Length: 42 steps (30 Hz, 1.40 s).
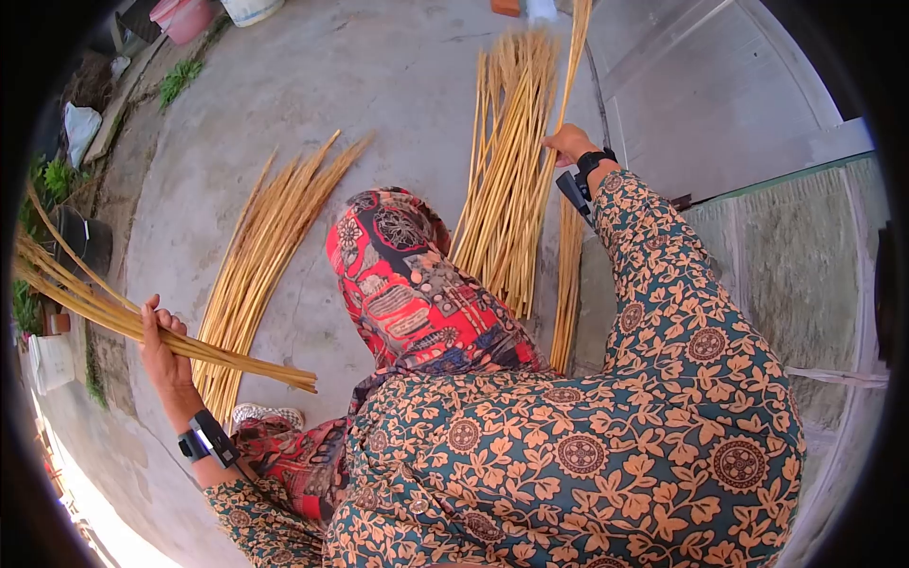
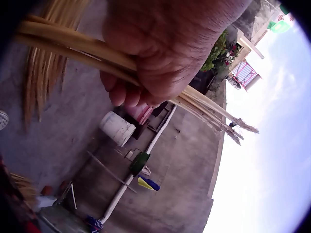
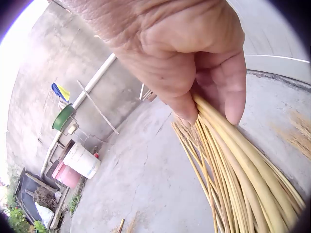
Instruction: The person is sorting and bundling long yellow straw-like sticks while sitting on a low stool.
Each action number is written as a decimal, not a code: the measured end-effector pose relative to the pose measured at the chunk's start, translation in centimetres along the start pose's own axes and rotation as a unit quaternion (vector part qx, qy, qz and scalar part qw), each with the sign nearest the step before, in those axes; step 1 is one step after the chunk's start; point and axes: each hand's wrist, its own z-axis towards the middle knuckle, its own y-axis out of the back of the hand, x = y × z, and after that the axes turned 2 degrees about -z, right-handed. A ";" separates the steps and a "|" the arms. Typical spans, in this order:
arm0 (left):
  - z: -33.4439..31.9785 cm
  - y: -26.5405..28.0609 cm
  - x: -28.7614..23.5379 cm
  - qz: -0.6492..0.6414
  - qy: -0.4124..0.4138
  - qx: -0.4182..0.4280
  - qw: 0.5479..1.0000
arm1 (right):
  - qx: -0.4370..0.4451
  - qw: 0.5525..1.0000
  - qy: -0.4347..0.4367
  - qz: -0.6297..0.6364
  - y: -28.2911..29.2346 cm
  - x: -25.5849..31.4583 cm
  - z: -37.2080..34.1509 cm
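Observation:
My left hand (image 1: 167,352), out at the left, grips a small bunch of long dry stalks (image 1: 256,366). Their cut ends point toward my body and their feathery tips reach the left edge of the head view. In the left wrist view the fingers (image 2: 127,93) curl round these stalks. Farther forward on the right, my right hand (image 1: 573,144) pinches a few stalks (image 3: 233,141) between thumb and fingers. These stalks run along the right edge of a large pile of stalks (image 1: 507,189) on the concrete. A second pile of stalks (image 1: 251,275) lies at the left, beside a shoe (image 1: 270,413).
A narrow bundle of stalks (image 1: 566,293) lies right of the large pile, by a stone-faced ledge (image 1: 805,275). A pale door panel (image 1: 710,104) stands at the right. Pink (image 1: 182,17) and white (image 1: 251,8) buckets stand at the far left. A dark bucket (image 1: 85,241) is at the left edge.

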 end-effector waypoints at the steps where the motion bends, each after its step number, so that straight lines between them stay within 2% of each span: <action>1: -0.1 -0.2 0.1 0.003 0.000 -0.003 1.000 | -0.026 1.000 0.000 -0.007 0.1 0.2 0.2; 3: -0.3 -0.9 0.2 0.012 0.004 -0.006 1.000 | -0.077 0.997 -0.004 -0.022 0.0 -0.2 0.4; 4: -0.8 0.8 0.6 -0.007 -0.010 0.003 1.000 | -0.162 0.985 0.044 -0.048 -0.2 -0.1 -0.8; 6: -1.0 0.6 0.4 -0.012 -0.011 0.009 1.000 | -0.292 0.943 0.115 -0.108 -1.0 -0.7 -1.1; 7: -1.0 0.6 0.5 -0.017 -0.007 0.012 1.000 | -0.239 0.964 0.077 -0.090 -1.4 -0.6 -1.2; 11: -0.8 0.3 0.7 -0.035 0.004 0.040 0.999 | -0.176 0.981 0.085 -0.012 -3.7 -0.8 -0.2; 12: -0.9 0.6 0.5 -0.039 -0.004 0.040 0.998 | -0.166 0.979 0.112 0.043 -4.5 -1.0 0.8; 13: -1.4 -0.3 0.0 -0.041 0.004 0.024 0.999 | -0.113 0.979 0.136 0.105 -4.5 0.4 0.8; 14: -2.6 0.2 -1.4 -0.077 -0.012 0.026 0.997 | -0.080 0.965 0.195 0.159 -4.1 6.4 -0.7; 15: -3.1 0.4 -2.0 -0.087 -0.012 0.042 0.995 | -0.069 0.946 0.252 0.192 -3.7 9.9 -2.5; 17: -3.1 1.6 -2.1 -0.150 -0.004 0.092 0.984 | -0.034 0.920 0.368 0.130 -2.9 18.2 -9.0; 18: -2.9 -0.3 -1.3 -0.150 0.029 0.149 0.977 | -0.012 0.909 0.392 0.143 -3.0 17.3 -10.3; 22: -3.1 -1.0 -1.4 -0.185 0.036 0.216 0.958 | 0.119 0.827 0.545 0.066 -2.4 28.7 -24.1; 25: -3.5 -1.9 -2.6 -0.195 0.057 0.244 0.948 | 0.227 0.746 0.626 -0.019 -4.1 35.1 -31.0; 27: -3.7 -2.1 -2.8 -0.184 0.073 0.253 0.947 | 0.299 0.712 0.633 -0.053 -7.3 38.0 -32.2; 29: -3.7 -2.8 -2.7 -0.178 0.084 0.274 0.942 | 0.327 0.693 0.642 -0.006 -11.5 39.1 -31.8; 32: -3.8 -3.7 -3.3 -0.143 0.095 0.293 0.940 | 0.471 0.686 0.519 0.195 -14.8 39.3 -33.7; 35: -3.9 -4.4 -2.4 -0.128 0.125 0.296 0.938 | 0.560 0.628 0.486 0.237 -16.3 39.4 -34.6; 42: -3.7 -5.2 -2.1 -0.126 0.141 0.297 0.936 | 0.549 0.670 0.415 0.278 -17.2 40.2 -35.1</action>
